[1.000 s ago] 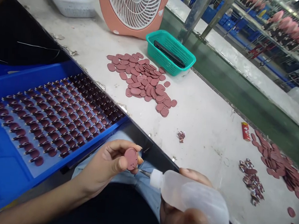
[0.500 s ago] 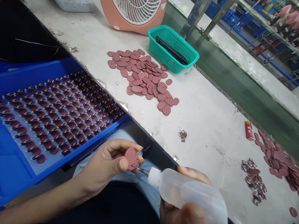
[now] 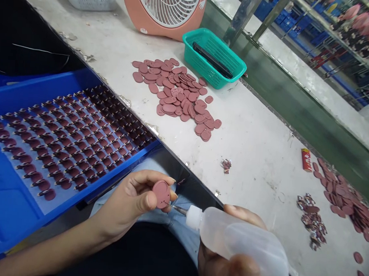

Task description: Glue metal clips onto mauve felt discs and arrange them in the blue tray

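Between thumb and fingers, my left hand (image 3: 134,197) holds a small reddish-brown oval disc (image 3: 161,194) with tiny holes near its lower edge. My right hand (image 3: 230,255) is wrapped round a translucent squeeze bottle (image 3: 243,244) with a white cap and a thin metal nozzle (image 3: 178,209). The nozzle's tip points left at the disc's lower right edge; whether it touches I cannot tell. Left of my hands, a blue tray (image 3: 1,215) carries rows of similar discs (image 3: 67,163) with dark and pale small parts on them.
A loose pile of discs (image 3: 180,94) lies on the white table (image 3: 252,133). Behind it stand a green basket (image 3: 213,59) with a black object inside and an orange fan (image 3: 166,13). At right are a red-yellow tube-like item (image 3: 306,160), more discs (image 3: 345,196) and small parts (image 3: 312,219).
The bottle has shifted slightly right and down, its nozzle tip drawing back a little along the disc's edge. My left hand keeps the disc in nearly the same place.
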{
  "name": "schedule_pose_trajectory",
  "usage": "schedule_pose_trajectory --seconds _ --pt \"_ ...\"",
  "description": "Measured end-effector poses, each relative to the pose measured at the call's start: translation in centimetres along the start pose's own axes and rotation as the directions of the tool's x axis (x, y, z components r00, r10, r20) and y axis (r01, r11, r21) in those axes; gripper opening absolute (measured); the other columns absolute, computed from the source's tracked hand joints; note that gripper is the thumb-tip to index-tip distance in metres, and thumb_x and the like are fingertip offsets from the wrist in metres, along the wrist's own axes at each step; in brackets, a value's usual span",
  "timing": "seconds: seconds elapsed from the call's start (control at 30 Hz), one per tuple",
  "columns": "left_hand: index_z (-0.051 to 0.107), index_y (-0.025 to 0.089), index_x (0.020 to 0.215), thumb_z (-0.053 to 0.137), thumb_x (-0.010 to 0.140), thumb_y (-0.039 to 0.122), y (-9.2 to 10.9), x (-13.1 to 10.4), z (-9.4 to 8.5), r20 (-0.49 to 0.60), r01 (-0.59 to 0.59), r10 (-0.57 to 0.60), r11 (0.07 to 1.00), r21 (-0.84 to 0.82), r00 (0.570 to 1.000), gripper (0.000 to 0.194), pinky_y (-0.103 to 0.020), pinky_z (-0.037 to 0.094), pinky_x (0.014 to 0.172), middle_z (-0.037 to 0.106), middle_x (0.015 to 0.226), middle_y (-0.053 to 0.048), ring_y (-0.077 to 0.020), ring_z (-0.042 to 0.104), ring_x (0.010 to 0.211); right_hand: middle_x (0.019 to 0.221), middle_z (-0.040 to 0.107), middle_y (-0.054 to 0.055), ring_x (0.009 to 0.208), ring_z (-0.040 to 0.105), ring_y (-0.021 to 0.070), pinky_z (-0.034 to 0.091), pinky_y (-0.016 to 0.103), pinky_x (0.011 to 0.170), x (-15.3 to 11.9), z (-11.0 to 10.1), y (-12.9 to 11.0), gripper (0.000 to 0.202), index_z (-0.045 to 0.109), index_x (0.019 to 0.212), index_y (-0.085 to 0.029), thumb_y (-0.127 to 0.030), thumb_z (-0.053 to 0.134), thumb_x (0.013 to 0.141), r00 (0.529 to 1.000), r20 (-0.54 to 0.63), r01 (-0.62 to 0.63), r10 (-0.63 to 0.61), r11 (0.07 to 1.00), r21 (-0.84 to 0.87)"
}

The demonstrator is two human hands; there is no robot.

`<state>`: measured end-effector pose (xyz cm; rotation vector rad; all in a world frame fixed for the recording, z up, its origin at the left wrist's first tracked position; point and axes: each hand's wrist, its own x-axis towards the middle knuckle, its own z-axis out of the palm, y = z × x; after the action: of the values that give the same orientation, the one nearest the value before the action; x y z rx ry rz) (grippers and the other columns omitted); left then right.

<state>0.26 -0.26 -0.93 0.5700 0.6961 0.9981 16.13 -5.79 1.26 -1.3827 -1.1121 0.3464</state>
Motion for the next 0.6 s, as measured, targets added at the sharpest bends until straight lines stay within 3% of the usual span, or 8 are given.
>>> schedule_pose_trajectory --seconds 0.13,0.3,0.5,0.6 --pt "0.083 0.031 0.089 0.089 0.065 0.049 -0.1 0.0 -0.2 0.006 -0.018 0.018 1.0 0.0 1.0 0.03 -0.019 0.058 0.064 0.078 0.074 -0.002 -0.0131 0.07 0.063 0.071 0.053 0.002 0.042 0.036 0.0105 0.026 0.025 0.032 0.0 0.1 0.2 0.037 0.064 0.101 -0.023 -0.058 0.052 0.094 0.999 0.042 -0.019 0.016 0.998 0.06" --pt "0.083 0.032 0.089 0.089 0.065 0.048 -0.2 0.0 -0.3 0.002 -0.014 0.014 1.0 0.0 1.0 0.03 -0.019 0.059 0.065 0.078 0.075 -0.001 -0.0129 0.07 0.063 0.071 0.051 0.002 0.038 0.031 0.0093 0.027 0.025 0.03 -0.1 -0.1 0.2 0.036 0.062 0.102 -0.024 -0.055 0.046 0.097 0.998 0.063 -0.026 0.025 0.999 0.019" --pt "0.082 0.032 0.088 0.089 0.066 0.049 -0.2 0.0 -0.2 0.023 -0.01 0.01 1.0 -0.005 1.0 0.029 -0.017 0.058 0.064 0.078 0.076 0.0 -0.0117 0.07 0.064 0.083 0.057 0.008 0.054 0.049 0.0162 0.034 0.029 0.04 -0.3 -0.2 0.5 0.037 0.064 0.104 -0.021 -0.053 0.047 0.095 0.999 0.003 0.04 -0.04 0.999 -0.004" --pt "0.082 0.032 0.088 0.089 0.066 0.049 -0.2 0.1 -0.2 0.025 -0.015 0.015 1.0 -0.005 1.0 0.029 -0.019 0.059 0.064 0.078 0.076 0.0 -0.0122 0.07 0.064 0.086 0.056 0.009 0.056 0.049 0.0166 0.034 0.03 0.041 -0.7 -0.6 1.4 0.04 0.064 0.108 -0.022 -0.055 0.049 0.093 1.0 0.005 0.002 -0.002 1.0 0.023"
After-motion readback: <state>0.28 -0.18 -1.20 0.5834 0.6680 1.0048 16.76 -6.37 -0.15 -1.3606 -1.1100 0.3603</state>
